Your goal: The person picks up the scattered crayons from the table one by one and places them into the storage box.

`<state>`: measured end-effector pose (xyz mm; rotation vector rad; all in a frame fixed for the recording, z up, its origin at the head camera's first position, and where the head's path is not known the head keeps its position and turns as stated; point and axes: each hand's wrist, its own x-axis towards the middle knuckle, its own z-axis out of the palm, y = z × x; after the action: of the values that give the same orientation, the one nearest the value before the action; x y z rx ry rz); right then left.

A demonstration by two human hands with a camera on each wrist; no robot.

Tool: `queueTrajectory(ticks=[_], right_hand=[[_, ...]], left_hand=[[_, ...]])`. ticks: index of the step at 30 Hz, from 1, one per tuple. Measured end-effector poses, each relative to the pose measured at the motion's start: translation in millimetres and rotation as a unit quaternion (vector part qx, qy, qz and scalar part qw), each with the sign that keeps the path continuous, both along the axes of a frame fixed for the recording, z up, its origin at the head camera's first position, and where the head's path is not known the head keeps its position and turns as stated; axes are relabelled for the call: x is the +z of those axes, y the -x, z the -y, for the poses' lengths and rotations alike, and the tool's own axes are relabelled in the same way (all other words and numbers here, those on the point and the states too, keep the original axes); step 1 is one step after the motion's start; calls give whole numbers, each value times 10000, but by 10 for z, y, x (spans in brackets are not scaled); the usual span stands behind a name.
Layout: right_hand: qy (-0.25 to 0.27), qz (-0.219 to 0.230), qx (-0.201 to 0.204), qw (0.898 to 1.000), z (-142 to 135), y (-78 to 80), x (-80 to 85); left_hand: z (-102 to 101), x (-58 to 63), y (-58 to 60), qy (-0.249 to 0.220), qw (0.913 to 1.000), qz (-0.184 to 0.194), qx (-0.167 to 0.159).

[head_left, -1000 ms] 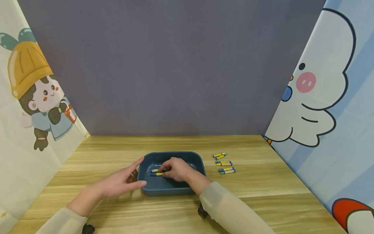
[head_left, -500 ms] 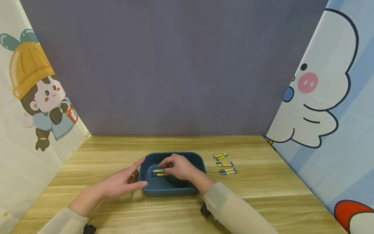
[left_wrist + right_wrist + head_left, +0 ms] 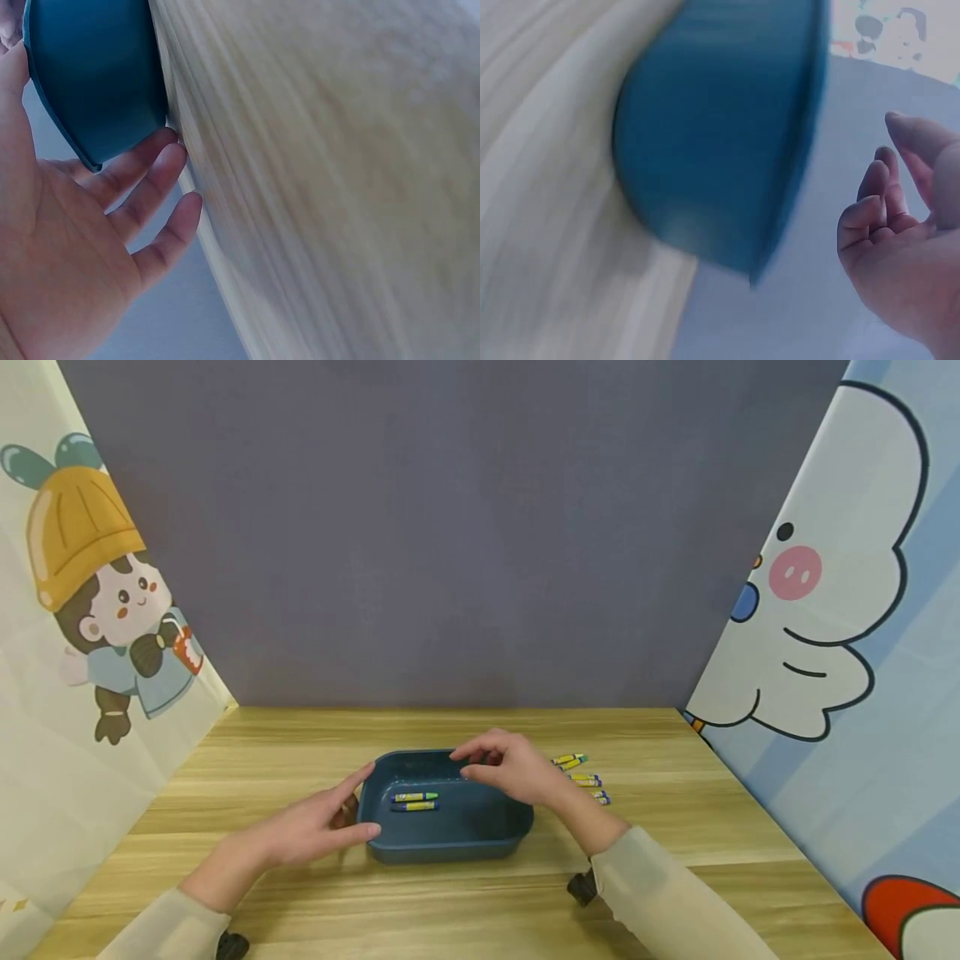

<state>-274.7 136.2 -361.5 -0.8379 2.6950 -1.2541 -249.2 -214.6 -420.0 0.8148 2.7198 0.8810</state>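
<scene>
A dark blue rectangular box (image 3: 450, 853) sits on the wooden table. Two crayons in yellow-and-blue wrappers lie side by side in its left part: a green-tipped crayon (image 3: 415, 797) behind a dark-tipped crayon (image 3: 415, 807). My left hand (image 3: 311, 827) rests against the box's left end, thumb and index finger spread along the rim; in the left wrist view its other fingers are loosely bent beside the wall (image 3: 105, 75). Above the box's back right part hovers my right hand (image 3: 517, 768), thumb and fingers apart. Nothing is between them in the right wrist view.
Right of the box, several more crayons (image 3: 587, 782) lie on the table (image 3: 675, 827) in small groups, partly covered by my right hand and wrist. A grey panel (image 3: 450, 543) closes off the back, and printed cartoon sheets (image 3: 825, 677) line both sides.
My right hand has let go of the green-tipped crayon, leaving it beside the dark-tipped one, and has lifted up and to the right. My left hand stays at the box's left end.
</scene>
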Motion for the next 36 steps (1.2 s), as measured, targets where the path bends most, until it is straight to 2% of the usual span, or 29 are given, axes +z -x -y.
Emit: queueTrajectory(ticks=[4,8,17,21,24,28,36], right_hand=[[17,-74,-252,9997,-341,-13,47],[6,-107,-493,9987,-713,-14,11],[-236,446,-1021,9935,-1481,-9,-214],[-542,556,-1080,9911,-1747,-7,-328],[-723,629,-984,9905,-1909,-9,-416],[-686,810,-811,9910,-2055,-1,-507],[-655,1065,-637,9901,-2134,38,-628]], left_hand=[[-6,8,-2,61,10000,29,44],[-5,2,3,149,9998,63,108],[-6,2,3,224,9996,31,166],[-7,14,-5,221,9997,18,135],[-4,24,-13,198,9998,-4,74],[2,26,-17,175,9998,14,73],[-2,18,-20,115,9999,17,42]])
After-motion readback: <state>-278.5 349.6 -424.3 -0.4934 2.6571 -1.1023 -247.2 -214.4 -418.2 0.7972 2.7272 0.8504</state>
